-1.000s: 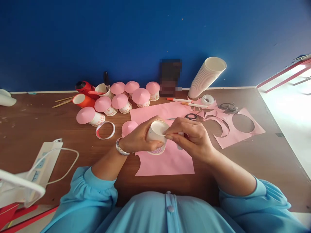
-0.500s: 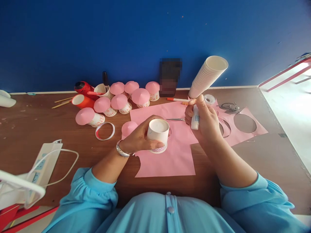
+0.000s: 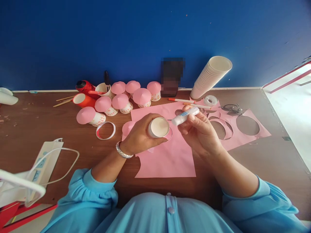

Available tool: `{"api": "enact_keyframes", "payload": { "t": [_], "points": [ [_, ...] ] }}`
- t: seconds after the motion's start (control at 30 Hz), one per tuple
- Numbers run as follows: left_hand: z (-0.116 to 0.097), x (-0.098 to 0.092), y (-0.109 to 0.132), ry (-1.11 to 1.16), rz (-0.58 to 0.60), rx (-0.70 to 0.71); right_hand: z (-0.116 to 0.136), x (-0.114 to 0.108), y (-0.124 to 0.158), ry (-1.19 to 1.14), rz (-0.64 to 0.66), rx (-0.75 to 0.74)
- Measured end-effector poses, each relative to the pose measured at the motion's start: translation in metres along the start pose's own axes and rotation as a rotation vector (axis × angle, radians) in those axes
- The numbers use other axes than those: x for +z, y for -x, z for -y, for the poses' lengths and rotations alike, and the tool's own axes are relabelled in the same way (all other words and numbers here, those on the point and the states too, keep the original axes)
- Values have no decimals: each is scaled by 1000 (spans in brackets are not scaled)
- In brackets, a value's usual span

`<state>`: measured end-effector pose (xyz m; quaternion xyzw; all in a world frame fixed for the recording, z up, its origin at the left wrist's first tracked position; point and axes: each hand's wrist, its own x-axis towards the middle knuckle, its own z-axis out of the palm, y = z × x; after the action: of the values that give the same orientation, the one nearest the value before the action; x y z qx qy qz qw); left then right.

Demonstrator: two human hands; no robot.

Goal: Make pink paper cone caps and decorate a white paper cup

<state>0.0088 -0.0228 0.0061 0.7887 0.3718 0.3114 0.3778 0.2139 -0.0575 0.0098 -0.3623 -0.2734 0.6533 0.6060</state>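
My left hand point(image 3: 139, 135) is wrapped round a white paper cup point(image 3: 159, 127), its flat bottom turned up toward me. In my right hand point(image 3: 198, 131) a small white glue bottle point(image 3: 186, 116) with a blue label lies tilted between thumb and fingers. The bottle's lower end points at the cup, a short gap apart. Under both hands spreads pink paper point(image 3: 167, 165) with cut edges. Beside my left hand, a pink paper cone point(image 3: 128, 128) is partly hidden. Scissors under the paper cup and bottle are mostly covered.
Several cups with pink cone roofs point(image 3: 141, 97) stand at the back left. A tape roll point(image 3: 105, 130) lies before them. A tall stack of paper cups point(image 3: 211, 77) leans near the blue wall. Cut pink scraps point(image 3: 263, 127) lie right; a power strip point(image 3: 45, 165) lies left.
My right hand has turned the glue bottle from upright to slanting and brought it left toward the cup. My left hand has tipped the cup so its bottom faces me more.
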Motion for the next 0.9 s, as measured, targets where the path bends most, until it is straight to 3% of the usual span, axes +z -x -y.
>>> {"api": "enact_keyframes", "payload": {
  "t": [0.13,0.2,0.3,0.47,0.57,0.77,0.9],
  "points": [
    [31,7,-3,-43,-101,173,-7,0,1,-17,19,65],
    [49,9,-3,-139,-146,122,-13,-1,0,-39,26,92],
    [67,10,-2,-112,-126,-24,-22,-3,-1,-86,38,139],
    [76,10,6,-52,-86,-137,-32,-2,1,-126,69,168],
    [71,11,12,-68,-122,-110,-34,0,3,-115,82,150],
    [26,4,21,-57,-359,205,-38,7,7,-136,104,135],
    [5,6,21,34,-348,228,-46,12,11,-171,131,141]
  ]
}}
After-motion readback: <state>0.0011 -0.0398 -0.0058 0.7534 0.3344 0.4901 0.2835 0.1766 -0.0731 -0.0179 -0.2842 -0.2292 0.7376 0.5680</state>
